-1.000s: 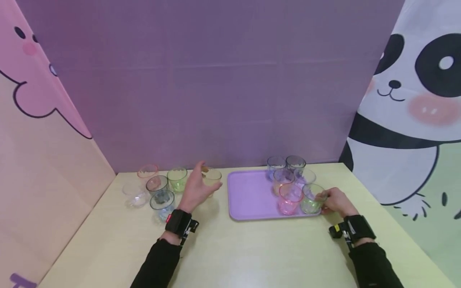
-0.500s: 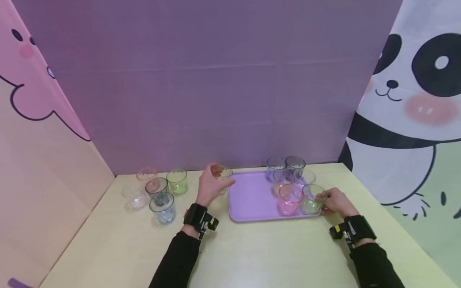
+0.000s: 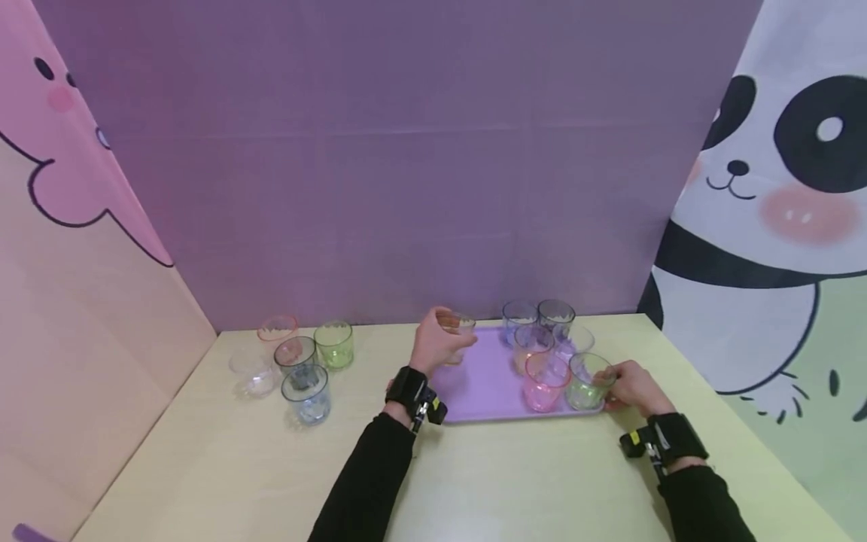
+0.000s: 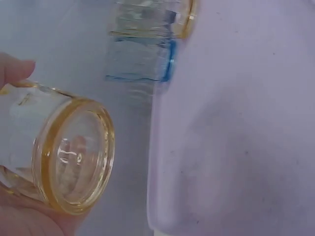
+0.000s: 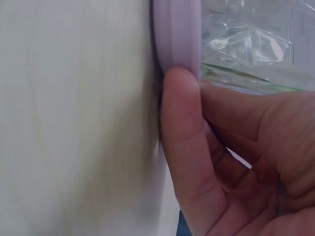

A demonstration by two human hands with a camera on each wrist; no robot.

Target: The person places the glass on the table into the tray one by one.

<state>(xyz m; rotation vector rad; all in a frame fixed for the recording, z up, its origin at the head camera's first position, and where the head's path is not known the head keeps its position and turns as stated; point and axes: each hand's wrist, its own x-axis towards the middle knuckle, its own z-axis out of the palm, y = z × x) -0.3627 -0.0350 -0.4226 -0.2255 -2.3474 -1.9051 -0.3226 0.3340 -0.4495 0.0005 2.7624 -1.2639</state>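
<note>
My left hand [image 3: 433,345] grips a clear glass with a yellowish tint [image 4: 74,152], above the left part of the purple tray [image 3: 484,388]. In the left wrist view its thick amber base faces the tray. At the tray's front right corner, my right hand [image 3: 635,385] holds the rim, with one fingertip [image 5: 182,91] against the edge and another digit behind it. Right beside those fingers a green glass [image 3: 586,390] stands on the tray; fingertips show through its side. A pink glass [image 3: 543,390] is to its left.
On the tray's right half stand more glasses, including a blue one [image 3: 519,315], a dark grey one [image 3: 557,312] and an amber one [image 3: 531,350]. Left on the table are several more, among them a green glass [image 3: 335,348] and a blue glass [image 3: 308,399]. A purple backdrop [image 3: 420,188] rises behind.
My left hand has carried the yellowish glass rightward from beside the left group of glasses to over the tray's left side. The right hand has stayed at the tray's corner.
</note>
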